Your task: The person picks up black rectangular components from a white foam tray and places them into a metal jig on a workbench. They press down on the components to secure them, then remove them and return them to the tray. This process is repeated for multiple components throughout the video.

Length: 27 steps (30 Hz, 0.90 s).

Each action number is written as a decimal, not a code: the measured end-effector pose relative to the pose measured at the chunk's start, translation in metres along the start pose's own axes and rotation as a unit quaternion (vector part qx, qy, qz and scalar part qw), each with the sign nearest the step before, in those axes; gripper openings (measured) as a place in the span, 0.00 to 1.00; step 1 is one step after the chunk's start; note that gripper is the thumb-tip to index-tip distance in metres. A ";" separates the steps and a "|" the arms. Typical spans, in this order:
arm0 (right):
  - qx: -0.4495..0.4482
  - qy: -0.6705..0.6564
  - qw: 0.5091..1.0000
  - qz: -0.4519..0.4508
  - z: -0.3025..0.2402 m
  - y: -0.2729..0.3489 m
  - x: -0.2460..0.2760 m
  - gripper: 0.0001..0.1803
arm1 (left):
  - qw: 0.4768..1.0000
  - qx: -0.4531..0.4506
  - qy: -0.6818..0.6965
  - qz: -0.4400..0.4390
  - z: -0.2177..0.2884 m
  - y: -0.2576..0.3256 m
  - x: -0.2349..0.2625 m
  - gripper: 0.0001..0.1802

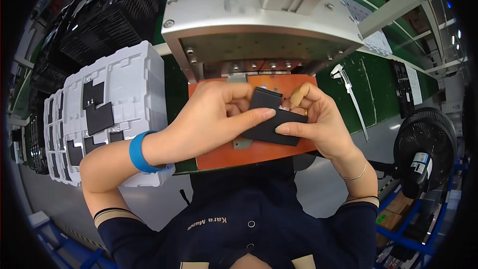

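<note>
So both hands are on the same thing here: a flat, matte black L-shaped part (266, 128), held up over the orange rectangular mat (216, 158) on the green counter (174, 87), right in front of the chunky silver metal machine (199, 22). Imo the relation that matters is the notch in the L: it opens up and to the right, straight toward the right hand (321, 117), so that's the nearer one for anything in there. The part's long axis runs roughly left to right, dipping a bit at the right end, with the narrower arm sticking up on the left. Left hand (216, 112) has its fingers closed on that left side, thumb flat on the face and the rest tucked behind. Right fingers pinch the lower right end, thumb on top, while the index, in a tan fingertip cover (299, 95), curls just above the notch. There's a tiny pale bit (285, 107) in there; can't tell if the index touches it. So the part sits right between the two sets of fingers, left grip by the upright arm, right grip at the far end.
</note>
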State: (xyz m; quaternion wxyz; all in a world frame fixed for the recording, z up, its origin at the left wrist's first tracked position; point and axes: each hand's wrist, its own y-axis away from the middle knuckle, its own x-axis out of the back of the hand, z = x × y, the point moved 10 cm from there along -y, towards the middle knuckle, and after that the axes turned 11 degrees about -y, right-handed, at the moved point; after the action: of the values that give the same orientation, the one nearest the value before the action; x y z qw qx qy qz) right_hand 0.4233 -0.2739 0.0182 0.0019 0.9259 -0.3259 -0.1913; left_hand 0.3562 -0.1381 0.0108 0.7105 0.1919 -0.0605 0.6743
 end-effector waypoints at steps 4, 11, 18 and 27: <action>0.221 0.241 0.942 0.074 -0.047 0.032 -0.013 0.17 | 0.992 -0.023 -0.102 0.066 0.016 0.033 0.026 0.09; 0.444 0.533 0.719 -0.052 -0.015 0.119 -0.029 0.16 | 0.881 0.032 -0.128 0.454 -0.020 0.203 0.146 0.12; 0.181 0.581 0.781 -0.140 0.140 0.127 0.017 0.10 | 0.812 0.035 -0.047 0.581 -0.134 0.391 0.289 0.21; 0.047 0.526 0.849 -0.014 0.256 0.077 0.103 0.28 | 0.830 0.052 -0.140 0.537 -0.131 0.361 0.328 0.23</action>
State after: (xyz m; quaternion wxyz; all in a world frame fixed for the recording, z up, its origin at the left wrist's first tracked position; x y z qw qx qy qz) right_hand 0.3595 -0.3660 -0.2457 0.1269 0.8914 -0.2720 0.3395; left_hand 0.0070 0.2217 0.0722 0.2089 0.2577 -0.2176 0.9179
